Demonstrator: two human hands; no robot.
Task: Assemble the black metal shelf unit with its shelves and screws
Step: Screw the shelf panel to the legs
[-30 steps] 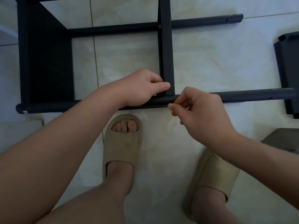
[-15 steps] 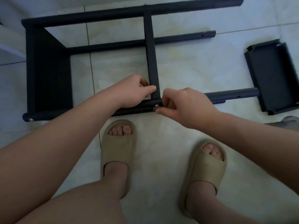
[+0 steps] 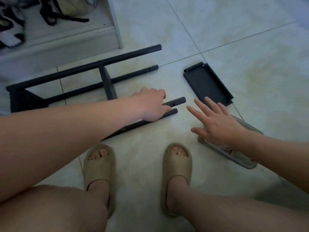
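The black shelf frame [image 3: 87, 67] lies on its side on the tiled floor, its four poles pointing right. One shelf panel [image 3: 107, 84] sits fixed across the poles, and an end panel [image 3: 21, 101] closes the left side. My left hand [image 3: 150, 104] grips the upper near pole [image 3: 178, 100] close to its free end, thumb between it and the lower near pole [image 3: 168, 113]. My right hand [image 3: 215, 123] hovers with fingers spread and holds nothing, just right of the pole ends. A loose black shelf [image 3: 207, 84] lies on the floor beyond its fingertips.
A clear plastic tray [image 3: 234, 153] lies under my right wrist. A white cabinet [image 3: 66, 42] with shoes on it stands at the back left. My feet in beige slippers [image 3: 98, 166] [image 3: 177, 164] are planted on the floor in front of me.
My right hand has come off the screw at the shelf joint, opened and moved right. My left hand has slid right along the near pole to its end. The view has pulled back.
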